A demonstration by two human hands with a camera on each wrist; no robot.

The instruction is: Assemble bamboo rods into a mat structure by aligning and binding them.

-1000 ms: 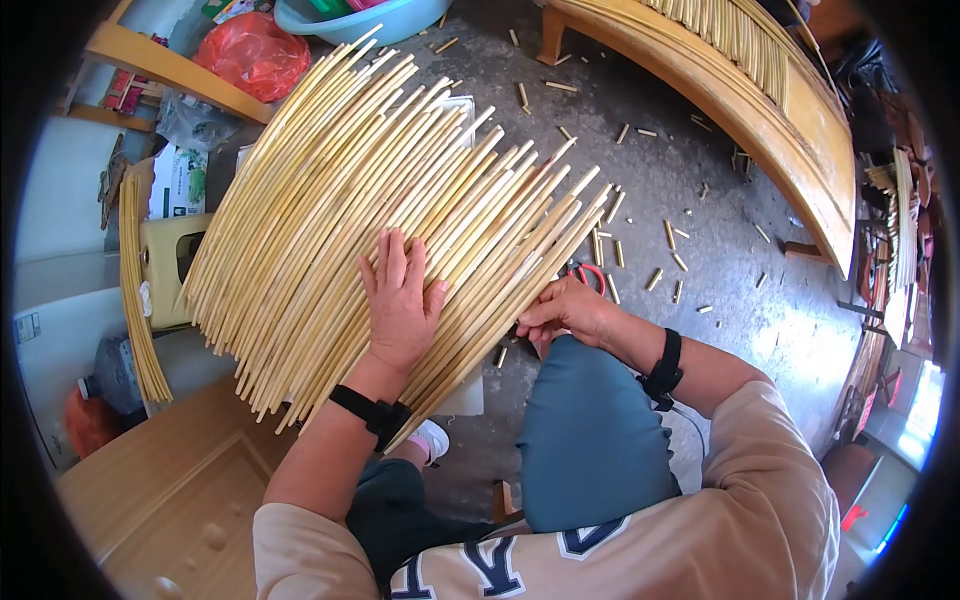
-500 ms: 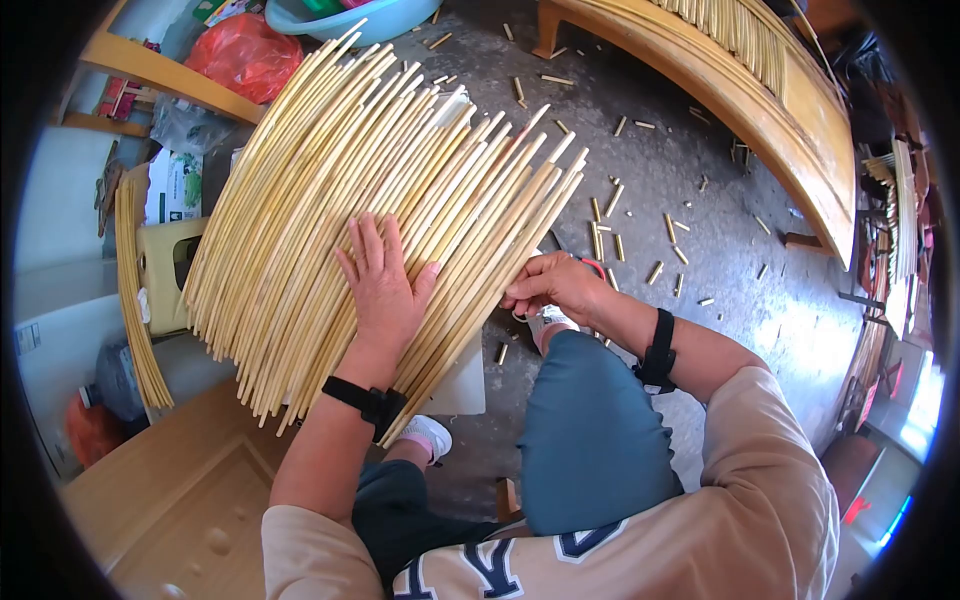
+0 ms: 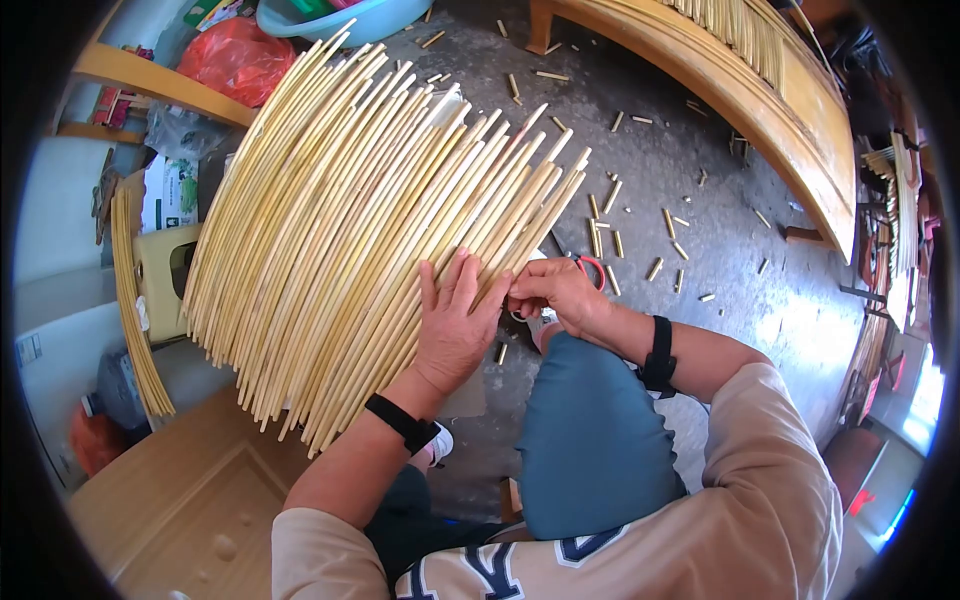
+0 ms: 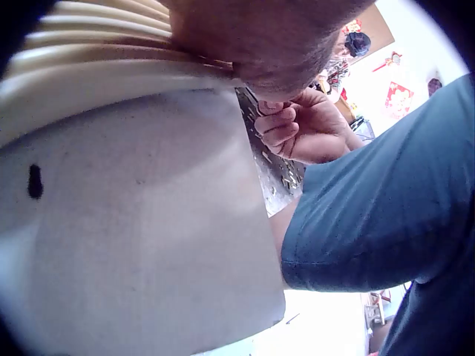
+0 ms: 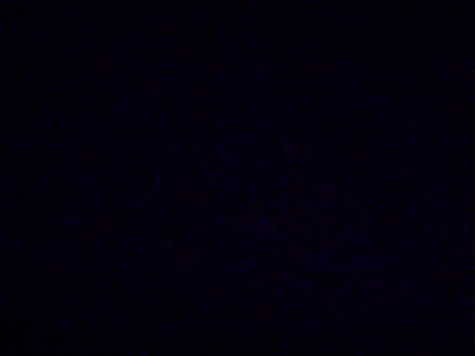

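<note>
A broad layer of thin, pale wooden sticks (image 3: 330,230) lies side by side, slanting across the head view. My left hand (image 3: 458,325) rests on the sticks near their right edge, fingers spread and nearly straight. Close beside its thumb, my right hand (image 3: 560,290) has its fingers curled at the outermost stick. I cannot tell what is between those fingertips. The left wrist view shows the curled right hand (image 4: 308,126) beyond the left one, above the knee. Red-handled scissors (image 3: 598,270) show partly behind the right hand. The right wrist view is black.
Short cut stick pieces (image 3: 655,268) are scattered over the dark floor. A pale flat board (image 4: 148,222) lies under the sticks. A curved wooden bench (image 3: 700,95) carrying more sticks stands at the upper right, and a blue basin (image 3: 385,20) at the top.
My left hand has slid right across the sticks to their edge, beside the right hand. The right edge of the sticks has shifted left, and more of the scissors shows.
</note>
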